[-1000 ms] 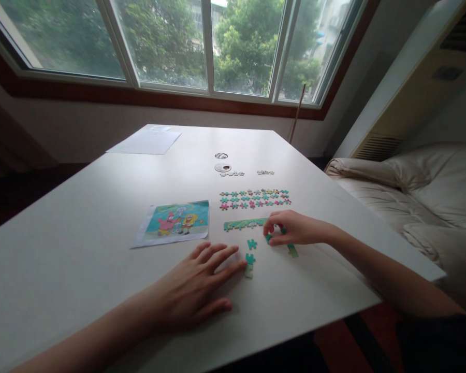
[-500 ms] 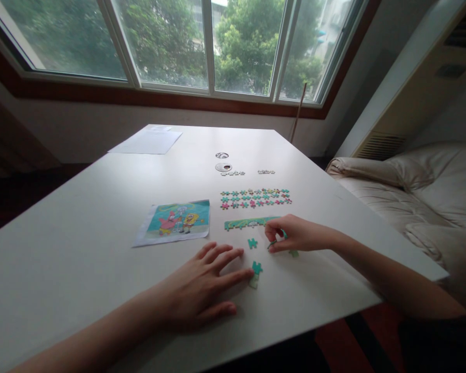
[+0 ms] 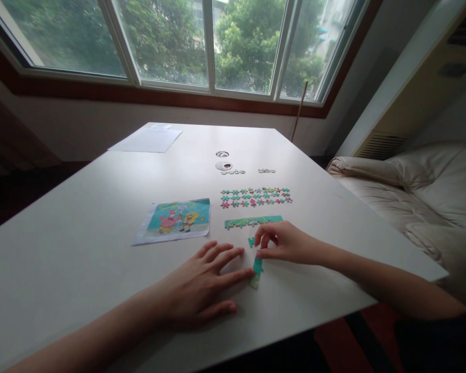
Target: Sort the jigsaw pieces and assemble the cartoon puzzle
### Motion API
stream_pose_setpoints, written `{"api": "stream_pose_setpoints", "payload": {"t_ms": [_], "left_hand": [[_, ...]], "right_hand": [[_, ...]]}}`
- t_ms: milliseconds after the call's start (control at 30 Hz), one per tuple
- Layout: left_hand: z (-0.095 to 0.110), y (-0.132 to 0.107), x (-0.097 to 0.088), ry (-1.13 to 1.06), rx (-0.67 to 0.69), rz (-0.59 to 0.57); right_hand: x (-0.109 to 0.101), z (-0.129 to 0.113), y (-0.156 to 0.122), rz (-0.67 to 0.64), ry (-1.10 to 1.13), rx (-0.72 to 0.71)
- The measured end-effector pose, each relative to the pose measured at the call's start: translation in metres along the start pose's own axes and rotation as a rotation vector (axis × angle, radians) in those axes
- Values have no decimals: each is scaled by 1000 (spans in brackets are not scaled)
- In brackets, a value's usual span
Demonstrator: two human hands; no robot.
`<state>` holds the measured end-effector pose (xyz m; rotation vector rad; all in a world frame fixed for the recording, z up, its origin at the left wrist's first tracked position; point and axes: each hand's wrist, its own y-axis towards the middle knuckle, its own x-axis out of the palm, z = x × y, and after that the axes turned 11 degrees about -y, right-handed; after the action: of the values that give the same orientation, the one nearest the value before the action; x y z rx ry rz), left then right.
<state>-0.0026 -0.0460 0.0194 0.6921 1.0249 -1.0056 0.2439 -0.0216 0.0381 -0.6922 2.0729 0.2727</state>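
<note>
My left hand [image 3: 205, 285] lies open on the white table with fingers spread. Its index fingertip presses on a short strip of joined puzzle pieces [image 3: 255, 281], pale green at the near end and teal above. At the far end of this strip my right hand [image 3: 283, 243] is closed, thumb and index finger pinching a teal puzzle piece [image 3: 258, 255] that meets the strip. Whether it is locked in cannot be made out. Just left of the right fingers sits a loose teal piece [image 3: 251, 242], partly covered. Beyond lies an assembled green border strip [image 3: 252, 221].
A cartoon picture sheet [image 3: 178, 220] lies left of the pieces. Rows of loose puzzle pieces [image 3: 252, 197] are beyond the border strip, with small pale pieces [image 3: 266, 171] and two round items [image 3: 223, 166] farther back. White paper [image 3: 147, 140] lies at the far left; a sofa [image 3: 431, 191] stands right.
My right hand has moved left and slightly nearer, bringing the pinched piece to the far end of the short strip. My left hand has stayed in place.
</note>
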Motion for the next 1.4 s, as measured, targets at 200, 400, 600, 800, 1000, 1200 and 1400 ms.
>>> {"api": "stream_pose_setpoints", "payload": {"t_ms": [200, 400, 600, 800, 1000, 1200, 1400], "left_hand": [[2, 0, -2, 1, -14, -9], [3, 0, -5, -8, -13, -7], [9, 3, -10, -29, 3, -38], [13, 3, -10, -53, 18, -30], [14, 4, -10, -65, 20, -40], [13, 4, -9, -67, 33, -8], [14, 4, -11, -70, 24, -26]], "right_hand": [[0, 3, 2, 89, -200, -60], [0, 10, 9, 174, -235, -169], [-1, 14, 15, 124, -284, -145], [-3, 13, 15, 125, -145, -62], [6, 4, 14, 105, -14, -20], [10, 2, 13, 170, -150, -76], [7, 3, 12, 244, -211, -122]]}}
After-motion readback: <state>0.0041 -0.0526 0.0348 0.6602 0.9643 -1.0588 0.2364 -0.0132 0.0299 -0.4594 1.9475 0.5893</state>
